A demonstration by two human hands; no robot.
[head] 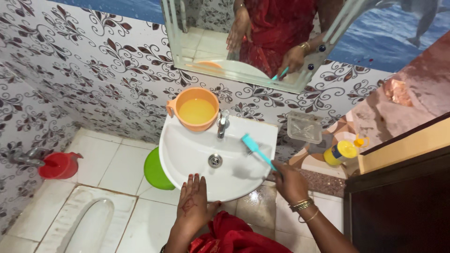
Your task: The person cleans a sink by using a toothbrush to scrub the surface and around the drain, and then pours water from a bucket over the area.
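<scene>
My right hand (290, 182) grips the handle of a teal brush (257, 151), whose head hovers over the right side of the white wash basin (187, 152). My left hand (194, 202) is open with fingers spread, resting at the basin's front rim and holding nothing. A metal tap (222, 123) stands at the back of the basin, and the drain (214, 160) sits in the middle. An orange mug (195, 108) filled with water rests on the basin's back left corner.
A mirror (253, 37) hangs on the patterned tile wall above. A clear soap dish (304, 126) is fixed to the wall at right, a yellow bottle (341, 152) below it. A green bucket (154, 169), red mug (58, 165) and floor toilet (89, 220) lie left; a dark door (398, 201) stands right.
</scene>
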